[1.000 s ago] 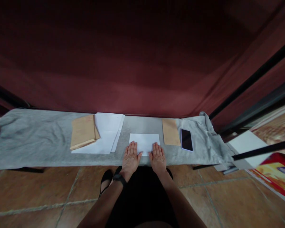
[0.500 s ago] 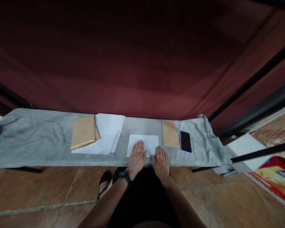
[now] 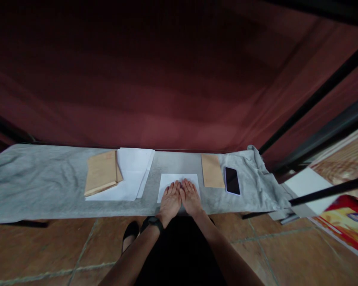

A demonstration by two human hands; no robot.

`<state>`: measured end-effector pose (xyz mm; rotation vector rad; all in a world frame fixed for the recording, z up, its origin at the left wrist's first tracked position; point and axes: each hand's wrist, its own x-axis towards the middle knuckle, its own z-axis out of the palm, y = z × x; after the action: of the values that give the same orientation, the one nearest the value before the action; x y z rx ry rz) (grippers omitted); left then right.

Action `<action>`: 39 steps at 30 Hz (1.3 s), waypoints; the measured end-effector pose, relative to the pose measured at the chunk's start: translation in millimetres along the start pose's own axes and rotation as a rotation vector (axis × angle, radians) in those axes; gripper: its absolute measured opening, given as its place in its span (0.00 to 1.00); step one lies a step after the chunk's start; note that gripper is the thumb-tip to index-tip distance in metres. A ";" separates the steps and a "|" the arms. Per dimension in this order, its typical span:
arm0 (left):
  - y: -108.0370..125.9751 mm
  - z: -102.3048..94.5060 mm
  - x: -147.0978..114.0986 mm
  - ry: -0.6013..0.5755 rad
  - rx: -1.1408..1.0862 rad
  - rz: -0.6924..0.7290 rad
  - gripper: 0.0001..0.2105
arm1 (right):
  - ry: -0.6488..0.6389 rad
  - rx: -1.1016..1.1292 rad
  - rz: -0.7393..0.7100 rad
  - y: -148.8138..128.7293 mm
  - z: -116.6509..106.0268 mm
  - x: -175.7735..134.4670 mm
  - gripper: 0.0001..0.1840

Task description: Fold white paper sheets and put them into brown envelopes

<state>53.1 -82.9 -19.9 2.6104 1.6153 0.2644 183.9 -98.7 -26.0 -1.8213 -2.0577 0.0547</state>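
A white sheet of paper (image 3: 167,180) lies on the grey cloth, its near part covered by both hands. My left hand (image 3: 170,201) rests flat on it, fingers stretched out and palm down. Beside it, my right hand (image 3: 191,198) also lies flat on the paper, the two hands touching or nearly so at thumbs and fingertips. To the right is a single brown envelope (image 3: 212,171). Off to the left, a stack of brown envelopes (image 3: 101,171) sits partly over several larger white sheets (image 3: 134,174).
A phone (image 3: 232,180) lies right of the single envelope. The grey cloth (image 3: 47,178) covers a narrow bench against a dark red panel (image 3: 167,99). Black metal bars (image 3: 322,89) slant across the right side, near a red and yellow package (image 3: 355,220).
My right hand has moved left and forward from the paper's right edge onto the paper, next to my left hand. The view has shifted slightly.
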 end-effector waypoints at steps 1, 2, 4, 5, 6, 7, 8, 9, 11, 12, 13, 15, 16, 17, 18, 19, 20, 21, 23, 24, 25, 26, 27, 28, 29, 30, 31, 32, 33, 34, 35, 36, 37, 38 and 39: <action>-1.7 -1.2 1.8 -0.002 -0.004 0.000 0.26 | -0.020 0.000 0.005 0.5 1.6 2.9 0.28; -3.5 -2.0 3.4 -0.003 -0.005 0.003 0.26 | -0.033 -0.004 0.007 1.6 3.2 4.2 0.27; -6.5 -1.8 5.6 -0.004 0.002 0.013 0.26 | -0.045 -0.020 0.004 4.7 6.2 3.4 0.27; -7.6 -1.0 6.1 -0.002 0.007 0.015 0.26 | -0.043 -0.030 -0.001 6.2 7.5 2.2 0.27; -8.3 0.3 6.4 0.003 0.013 0.013 0.26 | -0.037 -0.040 -0.004 7.4 8.6 0.8 0.27; -8.9 1.8 6.4 0.010 0.018 0.005 0.26 | -0.028 -0.050 -0.003 8.3 9.5 -0.5 0.27; -9.6 3.3 6.3 0.019 0.022 -0.009 0.26 | -0.017 -0.059 0.000 8.8 10.3 -1.5 0.27; -10.6 4.6 6.0 0.028 0.026 -0.027 0.26 | -0.005 -0.068 0.003 9.2 10.9 -2.3 0.28; -14.3 6.1 5.1 0.052 0.033 -0.086 0.27 | 0.028 -0.081 0.021 9.7 12.1 -3.4 0.28; -17.1 6.2 4.5 0.065 0.035 -0.121 0.27 | 0.048 -0.086 0.035 10.0 12.7 -4.0 0.29; -20.5 6.0 3.6 0.076 0.036 -0.154 0.28 | 0.071 -0.091 0.051 10.3 13.5 -4.7 0.29; -28.0 4.9 1.6 0.093 0.034 -0.202 0.28 | 0.118 -0.100 0.089 11.1 15.3 -6.7 0.30; -31.6 4.3 0.6 0.099 0.032 -0.221 0.28 | 0.141 -0.105 0.109 11.6 16.3 -7.9 0.31; -34.6 3.9 -0.1 0.106 0.031 -0.237 0.28 | 0.162 -0.110 0.127 11.9 17.4 -9.0 0.32; -36.8 3.5 -0.2 0.116 0.032 -0.255 0.28 | 0.180 -0.113 0.143 12.2 18.5 -10.1 0.32; -38.1 3.4 0.3 0.130 0.034 -0.278 0.28 | 0.195 -0.117 0.152 12.3 19.4 -10.8 0.33; -38.2 3.3 1.7 0.149 0.035 -0.299 0.27 | 0.205 -0.118 0.158 12.3 20.1 -11.3 0.33; -37.1 3.4 4.0 0.167 0.035 -0.310 0.28 | 0.212 -0.119 0.161 12.1 20.6 -11.5 0.33; -32.2 3.8 11.0 0.191 0.022 -0.273 0.28 | 0.216 -0.119 0.168 11.3 20.8 -11.3 0.33; -28.8 4.1 15.3 0.191 0.012 -0.229 0.28 | 0.212 -0.119 0.172 10.9 20.4 -11.1 0.33; -25.3 4.6 19.6 0.179 0.001 -0.176 0.28 | 0.207 -0.119 0.176 10.7 19.9 -11.0 0.32; -22.1 5.3 23.8 0.159 -0.008 -0.129 0.27 | 0.198 -0.119 0.180 10.5 19.4 -11.0 0.32; -19.4 6.2 27.4 0.135 -0.014 -0.094 0.27 | 0.187 -0.119 0.182 10.6 18.8 -11.1 0.32; -17.6 7.3 30.4 0.113 -0.016 -0.074 0.27 | 0.175 -0.117 0.185 10.8 18.2 -11.2 0.32; -16.6 8.5 32.4 0.096 -0.017 -0.066 0.27 | 0.163 -0.115 0.190 11.0 17.8 -11.1 0.31; -16.3 9.8 33.7 0.085 -0.017 -0.063 0.27 | 0.150 -0.111 0.199 11.0 17.4 -10.4 0.31; -16.7 11.1 34.3 0.081 -0.016 -0.061 0.28 | 0.137 -0.107 0.211 10.8 17.1 -9.0 0.30; -17.5 12.3 34.4 0.083 -0.014 -0.058 0.28 | 0.123 -0.100 0.223 10.1 16.8 -6.5 0.30; -18.4 13.3 34.1 0.085 -0.011 -0.056 0.28 | 0.108 -0.090 0.232 8.8 16.4 -2.8 0.30; -19.3 13.9 33.7 0.086 -0.006 -0.056 0.28 | 0.089 -0.076 0.232 7.1 15.9 2.2 0.29; -19.9 14.2 33.3 0.084 0.001 -0.056 0.28 | 0.066 -0.059 0.220 4.9 15.4 8.3 0.29; -20.4 14.1 32.9 0.078 0.011 -0.055 0.28 | 0.039 -0.039 0.195 2.4 14.8 15.0 0.28; -20.6 13.6 32.6 0.069 0.021 -0.050 0.28 | 0.010 -0.021 0.162 0.0 14.2 21.9 0.28; -20.6 12.8 32.4 0.059 0.029 -0.043 0.28 | -0.018 -0.007 0.128 -2.1 13.9 28.4 0.27; -20.6 11.8 32.2 0.049 0.035 -0.033 0.28 | -0.040 0.003 0.103 -3.6 13.7 34.1 0.27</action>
<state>51.1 -44.4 -30.7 2.6198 1.6926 0.3036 173.5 -63.4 -28.8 -1.9380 -1.9883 0.1237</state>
